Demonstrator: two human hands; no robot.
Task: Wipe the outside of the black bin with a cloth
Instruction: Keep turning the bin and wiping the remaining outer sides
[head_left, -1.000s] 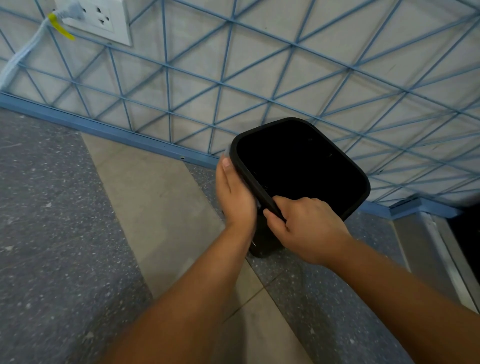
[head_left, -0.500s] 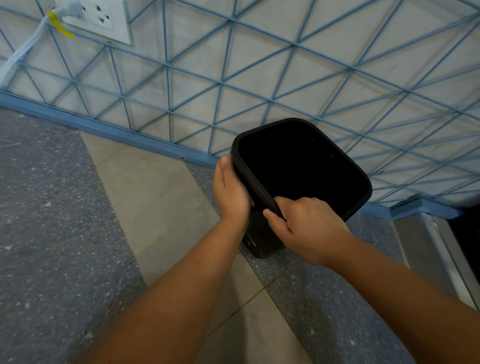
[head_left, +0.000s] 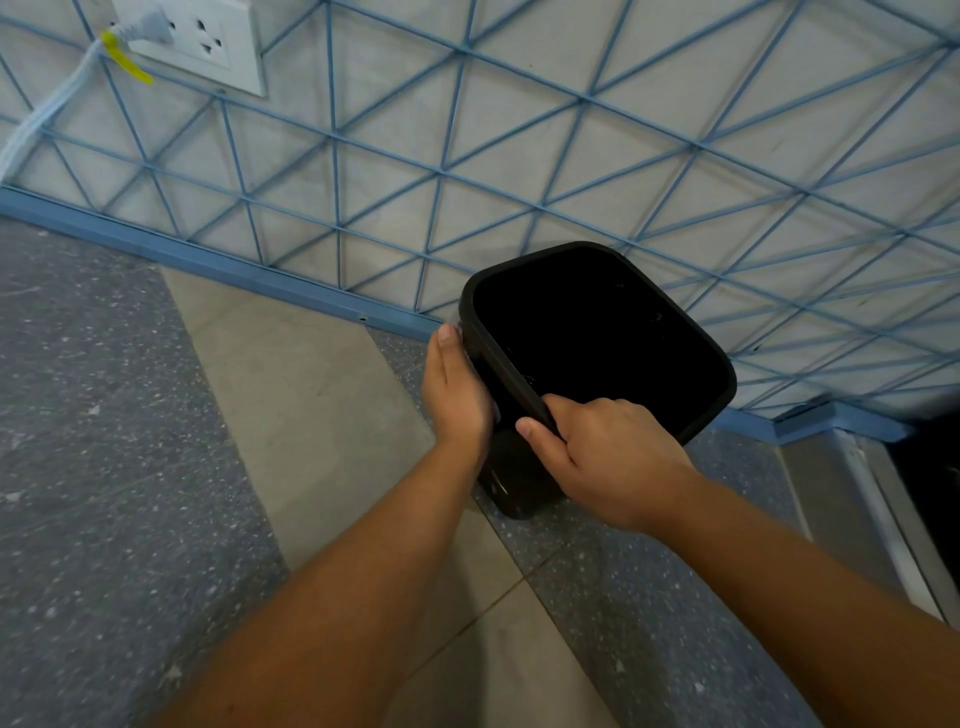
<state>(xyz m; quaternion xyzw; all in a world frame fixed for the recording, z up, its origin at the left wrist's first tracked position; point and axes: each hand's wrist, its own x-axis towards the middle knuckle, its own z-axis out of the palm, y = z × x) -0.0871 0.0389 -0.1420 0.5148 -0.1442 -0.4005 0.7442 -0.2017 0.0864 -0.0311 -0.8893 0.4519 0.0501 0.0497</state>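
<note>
Bin (head_left: 597, 332) stands on the floor (head_left: 130, 467) against a wall (head_left: 571, 130) of blue lines, its open top toward the camera, while the right hand (head_left: 613, 457) pinches its near rim, thumb outside and fingers curled over the edge. The left hand (head_left: 457, 395) lies flat on the bin's left side with fingers straight, and has slid a little up toward the rim since half a second ago. A sliver of pale cloth (head_left: 459, 328) shows at its fingertips; the bin itself has barely moved.
</note>
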